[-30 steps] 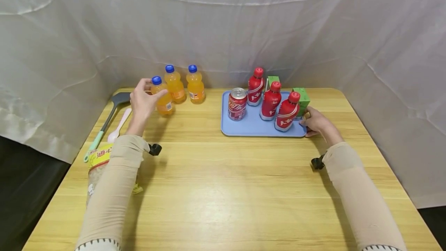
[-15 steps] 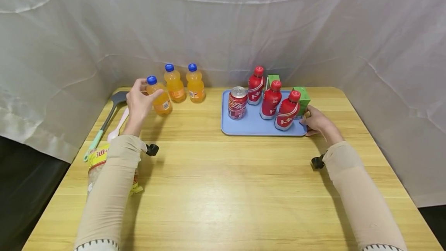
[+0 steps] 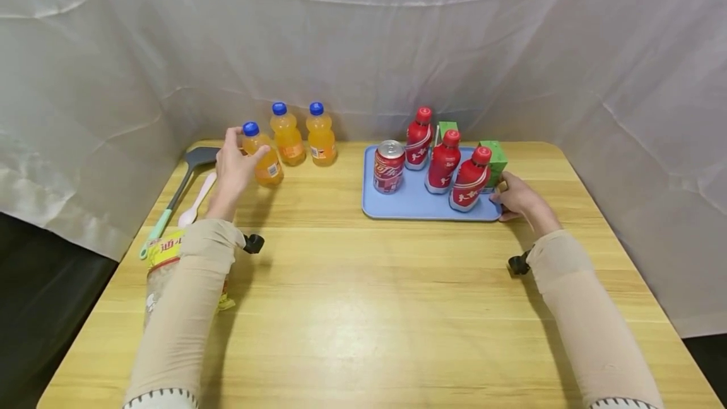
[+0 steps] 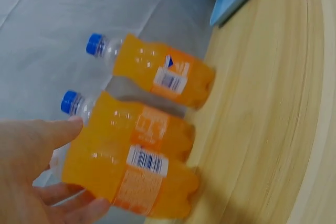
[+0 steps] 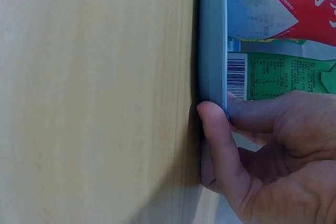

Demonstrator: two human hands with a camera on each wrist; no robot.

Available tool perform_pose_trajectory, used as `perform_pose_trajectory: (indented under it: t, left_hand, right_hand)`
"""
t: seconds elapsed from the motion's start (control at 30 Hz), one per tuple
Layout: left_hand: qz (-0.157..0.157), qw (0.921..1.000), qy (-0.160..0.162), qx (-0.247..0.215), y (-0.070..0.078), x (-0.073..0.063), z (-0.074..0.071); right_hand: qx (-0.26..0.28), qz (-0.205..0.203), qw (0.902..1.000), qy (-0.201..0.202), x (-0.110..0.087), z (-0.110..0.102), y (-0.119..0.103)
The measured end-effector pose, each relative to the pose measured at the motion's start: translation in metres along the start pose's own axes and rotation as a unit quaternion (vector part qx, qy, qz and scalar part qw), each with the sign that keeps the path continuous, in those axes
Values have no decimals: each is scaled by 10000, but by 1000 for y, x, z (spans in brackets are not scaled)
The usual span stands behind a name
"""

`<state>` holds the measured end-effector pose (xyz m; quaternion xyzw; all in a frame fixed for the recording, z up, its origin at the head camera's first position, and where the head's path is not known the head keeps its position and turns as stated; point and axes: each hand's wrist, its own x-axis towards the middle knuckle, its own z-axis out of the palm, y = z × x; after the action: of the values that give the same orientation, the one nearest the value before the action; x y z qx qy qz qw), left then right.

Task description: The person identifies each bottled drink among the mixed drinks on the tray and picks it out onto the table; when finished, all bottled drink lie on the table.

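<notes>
My left hand [image 3: 233,172] grips a small bottle of orange drink [image 3: 269,166] with a blue cap, thumb on one side and fingers on the other. The bottle stands on the table; in the left wrist view its cap is hidden. Two like bottles stand just behind it, a nearer bottle [image 3: 290,144] and a farther bottle [image 3: 322,141]. My right hand [image 3: 519,201] pinches the near right corner of a blue tray [image 3: 417,212], thumb over the rim in the right wrist view. The tray bears three red bottles [image 3: 441,168], a red can [image 3: 389,172] and two green drink cartons [image 3: 495,160].
Along the left table edge lie a grey spatula with a green handle [image 3: 180,191] and a pale pink spoon [image 3: 199,199]. A yellow and clear food bag [image 3: 163,257] lies partly under my left forearm. Grey cloth [image 3: 363,49] hangs behind the table.
My left hand and its orange drink bottle have shifted slightly left, away from the other two orange bottles. My right hand and the tray stay put.
</notes>
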<state>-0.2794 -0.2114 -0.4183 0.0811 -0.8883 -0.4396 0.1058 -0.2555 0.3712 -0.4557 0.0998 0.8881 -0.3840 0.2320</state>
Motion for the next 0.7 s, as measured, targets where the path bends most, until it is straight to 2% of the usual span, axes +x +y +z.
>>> perform_pose_trajectory:
  t: [0.07,0.17,0.27,0.33,0.43,0.57,0.7]
  left_hand:
    - [66,9998,140,-140,3,-2,3]
    - [401,9968,623,-302,11,-4,8]
    - [969,9879,1152,-384,26,-8,12]
    - [1393,9807,1272,-511,40,-13,15]
    - [2058,9691,1108,-785,66,-25,25]
    - [2929,9474,665,-1103,101,-45,47]
    - [3548,9267,341,-1188,126,-62,73]
  right_hand:
    - [5,-3,10000,4,0,0,1]
    - [7,-26,10000,10,-1,0,0]
    - [0,-55,10000,24,-1,0,-1]
    - [8,-63,10000,29,-1,0,-1]
    - [32,-78,10000,34,0,-1,-1]
    - [44,-84,10000,26,1,-1,0]
    - [57,-93,9999,19,1,1,1]
